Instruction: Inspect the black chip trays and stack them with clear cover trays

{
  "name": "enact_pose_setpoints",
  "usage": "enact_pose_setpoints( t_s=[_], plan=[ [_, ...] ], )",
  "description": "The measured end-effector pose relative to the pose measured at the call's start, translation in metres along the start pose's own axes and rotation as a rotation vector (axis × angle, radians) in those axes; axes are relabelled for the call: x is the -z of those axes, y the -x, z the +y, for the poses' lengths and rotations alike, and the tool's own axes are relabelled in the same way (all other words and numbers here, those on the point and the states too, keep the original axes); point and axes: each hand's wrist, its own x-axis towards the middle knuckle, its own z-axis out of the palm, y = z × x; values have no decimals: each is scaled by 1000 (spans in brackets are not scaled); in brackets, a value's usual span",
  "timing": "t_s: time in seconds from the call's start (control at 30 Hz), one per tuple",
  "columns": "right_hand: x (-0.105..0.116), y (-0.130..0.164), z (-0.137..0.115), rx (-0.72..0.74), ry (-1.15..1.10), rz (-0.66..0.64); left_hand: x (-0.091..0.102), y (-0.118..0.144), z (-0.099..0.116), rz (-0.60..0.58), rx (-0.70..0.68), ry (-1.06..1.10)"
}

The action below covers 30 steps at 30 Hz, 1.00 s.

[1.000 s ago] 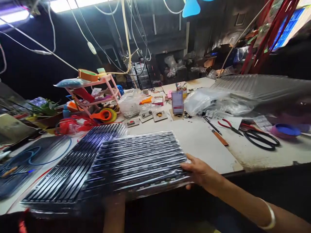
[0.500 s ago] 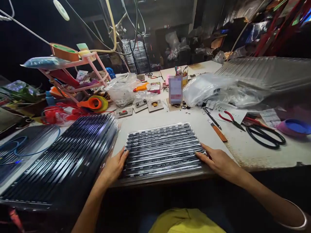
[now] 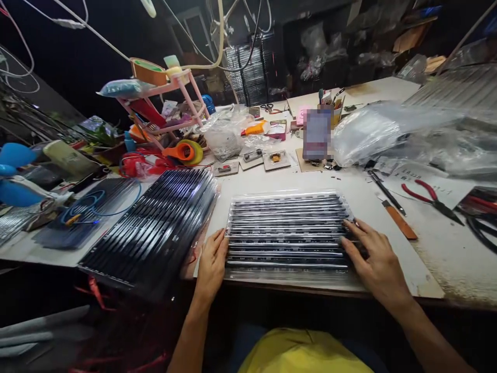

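A clear plastic tray point(image 3: 285, 235) with rows of thin black strips lies near the desk's front edge, in front of me. My left hand point(image 3: 213, 261) grips its left edge, fingers pressed together. On the opposite edge, my right hand point(image 3: 378, 261) holds the tray between thumb and fingers, with some fingertips hidden by it. To the left is a stack of similar trays point(image 3: 155, 223) filled with black strips, set at a slant and reaching over the desk edge.
Red-handled pliers point(image 3: 433, 199), tweezers point(image 3: 386, 191) and an orange-brown strip point(image 3: 399, 220) lie on the right. Clear plastic bags point(image 3: 368, 132) sit behind them. A pink rack point(image 3: 166, 98), tape rolls point(image 3: 186, 151) and a coiled blue cable point(image 3: 91, 204) occupy the left. Small fixtures point(image 3: 276, 160) stand behind the tray.
The view has turned left, so the scene sits further right. The tray lies squarer to the desk edge. My right thumb and fingers have shifted on its right edge, while my left hand keeps its hold.
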Motion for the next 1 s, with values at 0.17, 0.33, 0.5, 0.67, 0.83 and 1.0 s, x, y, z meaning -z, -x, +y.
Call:
enact_pose_setpoints(
  t_s=[0.17, 0.33, 0.5, 0.67, 0.83, 1.0],
  plan=[
    [19, -8, -31, -32, -305, 165, 15, -2, 35, 221, -2, 671],
    [34, -8, -23, -95, -280, 229, 35, -15, 40, 466, 29, 817],
    [26, 9, 5, -109, -139, 94, 38, -27, 41, 428, 145, 848],
    [21, 20, 12, -83, -70, 57, 37, -25, 44, 299, 169, 770],
    [19, 19, 14, -24, -73, 83, 24, 14, 23, 126, 129, 78],
    [15, 20, 11, 11, 24, 80, 11, 35, 3, 48, 197, -73]
  ],
)
